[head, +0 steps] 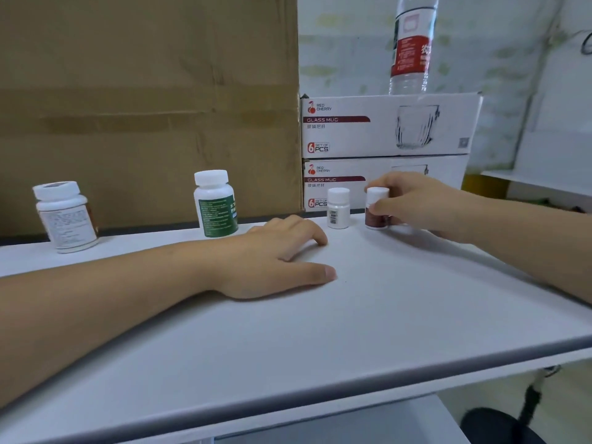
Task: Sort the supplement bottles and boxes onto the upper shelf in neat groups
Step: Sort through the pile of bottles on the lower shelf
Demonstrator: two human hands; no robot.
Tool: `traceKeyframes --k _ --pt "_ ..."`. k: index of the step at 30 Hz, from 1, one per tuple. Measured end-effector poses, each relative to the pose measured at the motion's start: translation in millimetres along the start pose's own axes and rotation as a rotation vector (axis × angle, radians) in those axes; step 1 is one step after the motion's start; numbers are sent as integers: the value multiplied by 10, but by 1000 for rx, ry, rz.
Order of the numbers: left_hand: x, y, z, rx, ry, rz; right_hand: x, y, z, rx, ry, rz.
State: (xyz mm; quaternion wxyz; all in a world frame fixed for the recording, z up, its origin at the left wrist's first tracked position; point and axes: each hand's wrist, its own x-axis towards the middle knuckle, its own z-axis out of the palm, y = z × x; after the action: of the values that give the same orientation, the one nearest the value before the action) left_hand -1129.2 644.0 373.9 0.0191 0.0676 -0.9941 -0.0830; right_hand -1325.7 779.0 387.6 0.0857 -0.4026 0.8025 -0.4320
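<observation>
**Head view, white shelf [352, 315], two hands.**

Hidden / cut off:
- The right hand [413, 203] covers the right side and part of the front of the small red-label bottle [377, 209], so its print is unreadable.
- The lower glass-mug box [336, 179] sits partly behind that hand and the small white bottle [338, 208].
- The clear water bottle [411, 43] on the upper glass-mug box [384, 126] is cropped at the top edge.
- Text on the white-label bottle [64, 216], far left, is blurred.

Hands:
- The left hand [282, 251] lies palm down on the shelf. Its fingers are relaxed and lightly bent, the thumb points twd. the front edge, and it holds nothing. The forearm enters from lower left.
- The right hand reaches in from the right, thumb on the near side and fingers round cap & body, gripping the red-label bottle.

Orientation:
- The red-label bottle is upright with its long axis vertical, cap up and base at shelf level. It stands just right of the small white bottle (close, but apart).
- The green-label bottle [215, 203] is upright behind the left hand, in front of the brown cardboard box [144, 91].
- The white-label bottle reads as slightly tilted nr. the frame edge.
</observation>
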Motion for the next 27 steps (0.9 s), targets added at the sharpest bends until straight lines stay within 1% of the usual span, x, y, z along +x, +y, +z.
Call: traceKeyframes --k 3,4,6,9,13,16,18,20,23,27 --pt "-9 4 -10 0 -2 -1 -97 -42 -156 -51 -72 -6" --pt "-12 11 -18 -1 -4 -2 -137 -40 -230 -55 -72 -7" --pt "-8 44 -47 4 -13 -9 -212 -16 -402 -33 -24 -7" --pt "48 233 -138 35 -15 4 -286 76 -647 86 66 9" --pt "344 620 -178 73 12 87 -286 276 -835 103 135 38" --pt "581 824 -77 33 37 120 -244 417 -881 69 194 69" --pt "659 866 31 48 41 131 -198 483 -877 24 218 98" --pt "688 859 118 61 53 161 -122 545 -858 -5 210 114" --pt "692 838 175 -13 41 143 0 658 -823 -33 232 121" --pt "733 826 191 -24 53 145 45 754 -790 -37 211 86"
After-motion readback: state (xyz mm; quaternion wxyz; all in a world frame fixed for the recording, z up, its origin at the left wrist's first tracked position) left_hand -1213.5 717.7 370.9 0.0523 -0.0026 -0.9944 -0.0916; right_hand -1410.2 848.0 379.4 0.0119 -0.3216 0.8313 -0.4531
